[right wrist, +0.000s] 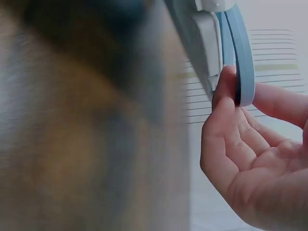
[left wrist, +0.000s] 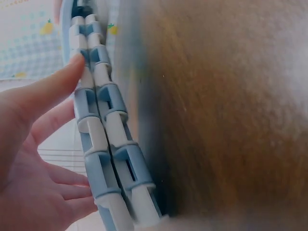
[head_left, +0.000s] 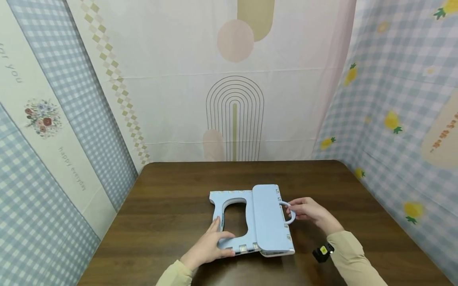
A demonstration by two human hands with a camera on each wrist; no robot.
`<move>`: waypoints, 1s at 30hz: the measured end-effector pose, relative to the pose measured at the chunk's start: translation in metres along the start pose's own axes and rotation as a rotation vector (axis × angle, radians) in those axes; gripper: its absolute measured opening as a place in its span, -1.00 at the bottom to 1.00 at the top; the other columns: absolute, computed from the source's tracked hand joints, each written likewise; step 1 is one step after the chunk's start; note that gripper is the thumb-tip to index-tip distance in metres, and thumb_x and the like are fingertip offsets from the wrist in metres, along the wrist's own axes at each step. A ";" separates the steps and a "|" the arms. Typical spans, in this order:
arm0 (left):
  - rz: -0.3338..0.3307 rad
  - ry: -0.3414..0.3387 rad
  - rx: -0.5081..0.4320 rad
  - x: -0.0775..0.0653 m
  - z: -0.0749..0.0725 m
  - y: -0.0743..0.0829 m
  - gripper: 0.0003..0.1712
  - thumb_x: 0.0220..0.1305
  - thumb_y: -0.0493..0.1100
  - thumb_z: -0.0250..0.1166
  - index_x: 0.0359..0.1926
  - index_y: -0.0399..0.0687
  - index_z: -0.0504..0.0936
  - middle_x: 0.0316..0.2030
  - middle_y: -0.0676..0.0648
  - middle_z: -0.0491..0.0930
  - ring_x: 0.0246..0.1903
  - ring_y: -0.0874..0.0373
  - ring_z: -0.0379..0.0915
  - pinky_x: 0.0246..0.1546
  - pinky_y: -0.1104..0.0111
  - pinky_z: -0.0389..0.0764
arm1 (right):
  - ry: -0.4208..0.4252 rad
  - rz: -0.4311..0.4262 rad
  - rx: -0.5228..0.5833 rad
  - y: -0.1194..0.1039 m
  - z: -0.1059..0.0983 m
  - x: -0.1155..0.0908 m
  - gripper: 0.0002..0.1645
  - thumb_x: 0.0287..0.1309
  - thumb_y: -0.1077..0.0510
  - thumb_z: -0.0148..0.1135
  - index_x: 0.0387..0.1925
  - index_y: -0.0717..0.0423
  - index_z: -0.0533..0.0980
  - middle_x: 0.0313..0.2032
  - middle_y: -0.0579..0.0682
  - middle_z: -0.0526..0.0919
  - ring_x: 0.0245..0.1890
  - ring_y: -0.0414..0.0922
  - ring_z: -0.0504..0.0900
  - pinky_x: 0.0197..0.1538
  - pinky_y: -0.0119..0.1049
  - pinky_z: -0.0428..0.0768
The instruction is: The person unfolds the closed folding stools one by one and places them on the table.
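Note:
A light-blue folding stool (head_left: 270, 218) lies folded flat above the tabletop, its smooth seat panel to the right and its cut-out leg frame to the left. My left hand (head_left: 205, 246) grips the near left corner of that frame, with fingers over the leg and the thumb along the near edge. In the left wrist view, blue and white hinge segments (left wrist: 103, 101) run beside the thumb. On the opposite side, my right hand (head_left: 311, 212) pinches the curved carry handle (head_left: 293, 216) between thumb and fingers, as the right wrist view shows up close.
A dark brown wooden table (head_left: 171, 226) lies under the stool. Patterned cloth (head_left: 179, 99) hangs behind it, with checked cloth at both sides. A small black device (head_left: 323, 252) sits at the right wrist.

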State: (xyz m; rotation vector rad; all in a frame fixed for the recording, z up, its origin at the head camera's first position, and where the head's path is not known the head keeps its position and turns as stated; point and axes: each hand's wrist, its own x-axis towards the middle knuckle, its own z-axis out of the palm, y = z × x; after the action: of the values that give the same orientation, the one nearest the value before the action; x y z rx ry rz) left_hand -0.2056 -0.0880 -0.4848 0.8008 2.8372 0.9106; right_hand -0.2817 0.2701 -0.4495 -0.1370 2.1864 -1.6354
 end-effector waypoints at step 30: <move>0.145 -0.001 -0.321 0.007 0.009 0.004 -0.49 0.10 0.14 0.20 0.06 0.13 0.39 0.30 -0.25 0.14 0.17 -0.16 0.27 0.12 0.12 0.41 | -0.117 -0.440 0.244 -0.142 0.025 -0.040 -0.47 0.17 0.34 0.02 0.18 0.40 0.21 -0.04 0.05 0.60 -0.06 -0.16 0.59 -0.09 -0.37 0.58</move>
State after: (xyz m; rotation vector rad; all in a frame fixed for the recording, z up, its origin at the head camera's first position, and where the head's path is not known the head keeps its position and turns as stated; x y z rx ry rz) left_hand -0.2075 -0.0769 -0.4893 0.9678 2.5580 1.3391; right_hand -0.2585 0.2165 -0.3117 -0.6644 1.9418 -2.0523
